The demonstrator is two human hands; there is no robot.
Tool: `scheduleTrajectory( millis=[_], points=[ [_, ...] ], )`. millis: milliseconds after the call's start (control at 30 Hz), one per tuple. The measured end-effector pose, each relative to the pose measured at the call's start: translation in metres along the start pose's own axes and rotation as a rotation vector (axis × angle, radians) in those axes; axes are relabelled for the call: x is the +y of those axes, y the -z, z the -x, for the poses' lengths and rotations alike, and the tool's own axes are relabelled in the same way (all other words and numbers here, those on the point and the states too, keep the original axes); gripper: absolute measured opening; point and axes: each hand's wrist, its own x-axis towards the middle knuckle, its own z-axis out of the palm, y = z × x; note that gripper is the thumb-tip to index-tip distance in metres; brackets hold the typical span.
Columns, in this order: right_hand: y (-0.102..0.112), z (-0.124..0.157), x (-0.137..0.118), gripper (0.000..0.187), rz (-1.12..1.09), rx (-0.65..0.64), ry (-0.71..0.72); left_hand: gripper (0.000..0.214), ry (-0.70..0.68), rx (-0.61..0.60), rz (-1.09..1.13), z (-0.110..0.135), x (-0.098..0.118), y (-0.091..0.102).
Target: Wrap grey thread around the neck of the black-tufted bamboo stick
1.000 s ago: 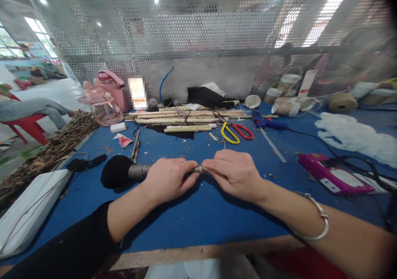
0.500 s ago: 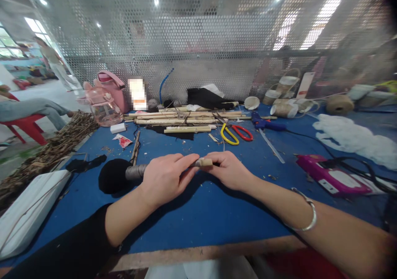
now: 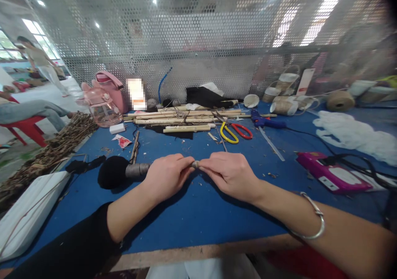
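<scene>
A brush (image 3: pixel 124 171) with a black fluffy head and a grey wrapped handle lies across the blue table (image 3: pixel 192 212), head pointing left. My left hand (image 3: pixel 167 176) is wrapped round the handle. My right hand (image 3: pixel 231 173) is closed on the handle's right end, fingertips meeting those of the left hand. Only a small bit of the grey handle shows between the two hands.
Behind the hands lie a bundle of bamboo sticks (image 3: pixel 182 119), yellow and red scissors (image 3: pixel 234 132), a blue glue gun (image 3: pixel 266 123) and a pink device with a black cable (image 3: pixel 328 173). A pink bottle (image 3: pixel 101 107) stands back left, white fluff (image 3: pixel 353 136) right. A perforated screen closes the back.
My right hand had slid out along the handle's pale end half a second ago and has come back against the left hand. The brush has barely shifted.
</scene>
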Motion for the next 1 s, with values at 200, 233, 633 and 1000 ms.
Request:
scheduleTrajectory(
  millis=[200, 233, 633, 1000],
  points=[
    [-0.001, -0.004, 0.012, 0.023, -0.138, 0.028, -0.086, 0.03, -0.134, -0.067, 0.044, 0.001, 0.006, 0.004],
    [-0.002, -0.005, 0.013, 0.022, -0.194, 0.025, -0.123, 0.03, -0.145, -0.06, 0.047, 0.002, 0.006, 0.005],
    [-0.013, -0.011, 0.017, 0.026, -0.728, -0.294, -0.518, 0.027, -0.101, 0.276, 0.089, 0.008, 0.006, 0.002],
    [0.006, -0.002, -0.006, 0.024, -0.054, -0.13, 0.108, 0.03, 0.035, 0.197, -0.032, 0.004, 0.003, 0.003]
  ],
)
